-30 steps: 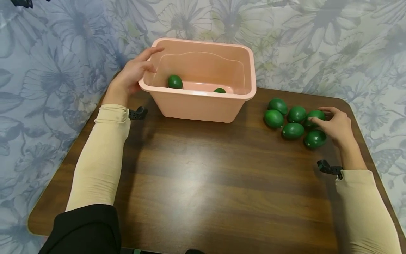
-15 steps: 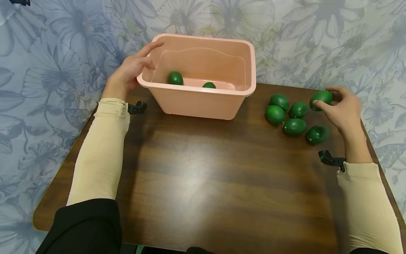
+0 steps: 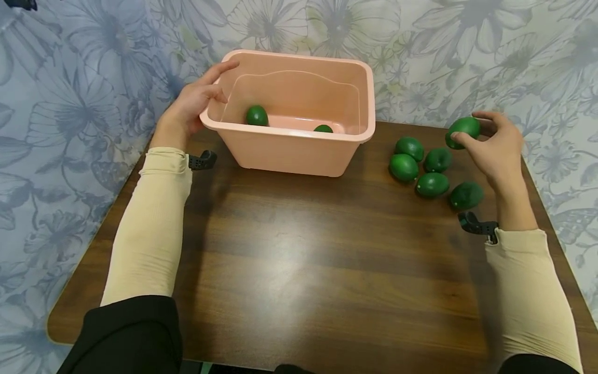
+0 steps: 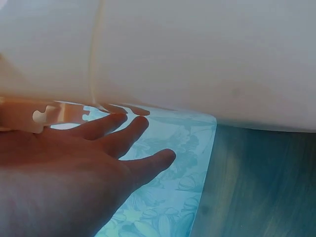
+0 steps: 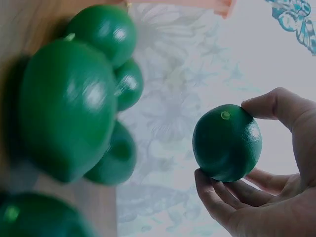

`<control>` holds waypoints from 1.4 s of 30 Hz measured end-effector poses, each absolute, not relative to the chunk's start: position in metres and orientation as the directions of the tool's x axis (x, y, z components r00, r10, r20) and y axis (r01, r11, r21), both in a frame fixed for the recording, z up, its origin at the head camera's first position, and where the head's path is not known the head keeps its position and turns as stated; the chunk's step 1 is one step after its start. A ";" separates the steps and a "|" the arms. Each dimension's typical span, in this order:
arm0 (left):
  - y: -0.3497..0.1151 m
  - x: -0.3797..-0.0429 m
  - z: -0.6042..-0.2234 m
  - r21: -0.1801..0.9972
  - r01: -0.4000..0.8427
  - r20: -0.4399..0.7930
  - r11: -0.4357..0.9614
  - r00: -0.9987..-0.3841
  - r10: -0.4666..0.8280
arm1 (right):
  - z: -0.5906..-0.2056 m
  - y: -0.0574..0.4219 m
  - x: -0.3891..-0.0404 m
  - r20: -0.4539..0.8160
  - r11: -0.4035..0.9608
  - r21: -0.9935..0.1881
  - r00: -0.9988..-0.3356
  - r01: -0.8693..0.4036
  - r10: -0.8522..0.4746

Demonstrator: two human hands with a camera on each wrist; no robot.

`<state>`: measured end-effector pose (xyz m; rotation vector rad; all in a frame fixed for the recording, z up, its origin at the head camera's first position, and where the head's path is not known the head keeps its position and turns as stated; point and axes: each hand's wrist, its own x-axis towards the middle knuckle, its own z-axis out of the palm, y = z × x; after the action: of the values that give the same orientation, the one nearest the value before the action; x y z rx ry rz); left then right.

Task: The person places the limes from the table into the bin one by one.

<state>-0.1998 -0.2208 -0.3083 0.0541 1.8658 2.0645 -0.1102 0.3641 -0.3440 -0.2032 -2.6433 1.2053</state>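
In the head view, my left hand (image 3: 189, 106) grips the left end of a pink plastic bin (image 3: 289, 150), with the thumb and a finger reaching over its rim. Other fingers (image 4: 133, 133) lie along the outside wall, under the rim, in the left wrist view. Two limes show inside the bin: one lime (image 3: 257, 115) at the left, another lime (image 3: 323, 128) mostly hidden by the front wall. My right hand (image 3: 502, 145) pinches a lime (image 5: 227, 143) between thumb and fingertips, held up off the table. Several limes (image 3: 432, 185) sit in a loose group below and left of it.
The brown wooden table (image 3: 280, 270) has a floral-papered wall (image 3: 434, 62) behind it. A black wrist strap mount (image 3: 476, 223) sticks out from my right wrist, close to the nearest lime.
My right hand has taken a lime from the group, lifted it, and moved slightly left with it. The partly hidden lime in the bin has shifted about. My left hand stays on the rim.
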 end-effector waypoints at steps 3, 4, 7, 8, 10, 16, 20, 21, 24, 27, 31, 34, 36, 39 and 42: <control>-0.220 -0.199 -0.309 0.972 -0.224 -0.196 -0.072 -0.940 0.278 | -0.339 0.353 -0.114 0.187 0.636 -0.772 -0.959 -0.010 0.212; -0.220 -0.199 -0.310 0.972 -0.220 -0.192 -0.076 -0.942 0.275 | -0.337 0.349 -0.116 0.197 0.630 -0.776 -0.958 -0.023 0.209; -0.218 -0.198 -0.310 0.973 -0.210 -0.179 -0.092 -0.947 0.268 | -0.331 0.339 -0.120 0.216 0.617 -0.786 -0.957 -0.053 0.193; -0.218 -0.198 -0.310 0.973 -0.208 -0.175 -0.098 -0.947 0.267 | -0.330 0.336 -0.121 0.222 0.614 -0.787 -0.956 -0.060 0.191; -0.217 -0.198 -0.310 0.972 -0.208 -0.174 -0.106 -0.948 0.266 | -0.326 0.329 -0.124 0.229 0.602 -0.795 -0.956 -0.074 0.186; -0.218 -0.197 -0.311 0.969 -0.220 -0.186 -0.112 -0.948 0.260 | -0.311 0.307 -0.133 0.251 0.571 -0.811 -0.957 -0.126 0.144; -0.218 -0.197 -0.311 0.968 -0.221 -0.185 -0.120 -0.948 0.258 | -0.300 0.292 -0.138 0.271 0.569 -0.807 -0.955 -0.158 0.118; -0.218 -0.197 -0.311 0.968 -0.221 -0.185 -0.119 -0.948 0.257 | -0.298 0.288 -0.139 0.277 0.565 -0.808 -0.954 -0.167 0.114; -0.218 -0.198 -0.312 0.968 -0.220 -0.183 -0.118 -0.946 0.268 | -0.291 0.276 -0.142 0.287 0.548 -0.815 -0.953 -0.189 0.098; -0.218 -0.198 -0.312 0.968 -0.221 -0.182 -0.117 -0.944 0.277 | -0.284 0.263 -0.145 0.293 0.539 -0.817 -0.952 -0.203 0.085; -0.219 -0.197 -0.311 0.969 -0.219 -0.180 -0.114 -0.944 0.276 | -0.279 0.245 -0.151 0.308 0.532 -0.814 -0.950 -0.234 0.054; -0.219 -0.196 -0.312 0.968 -0.227 -0.189 -0.108 -0.941 0.281 | -0.279 0.234 -0.155 0.313 0.520 -0.814 -0.950 -0.260 0.015; -0.218 -0.196 -0.313 0.967 -0.231 -0.193 -0.107 -0.939 0.286 | -0.280 0.228 -0.157 0.308 0.512 -0.816 -0.951 -0.269 -0.009; -0.214 -0.196 -0.314 0.967 -0.229 -0.188 -0.115 -0.939 0.289 | -0.280 0.219 -0.158 0.289 0.507 -0.820 -0.957 -0.265 -0.033; -0.211 -0.196 -0.315 0.966 -0.223 -0.180 -0.128 -0.941 0.286 | -0.281 0.213 -0.160 0.282 0.521 -0.811 -0.958 -0.266 -0.050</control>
<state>-0.1964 -0.2111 -0.3151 0.0695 1.8138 2.1327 -0.1602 0.2128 -0.2807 0.2689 -2.5384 1.4106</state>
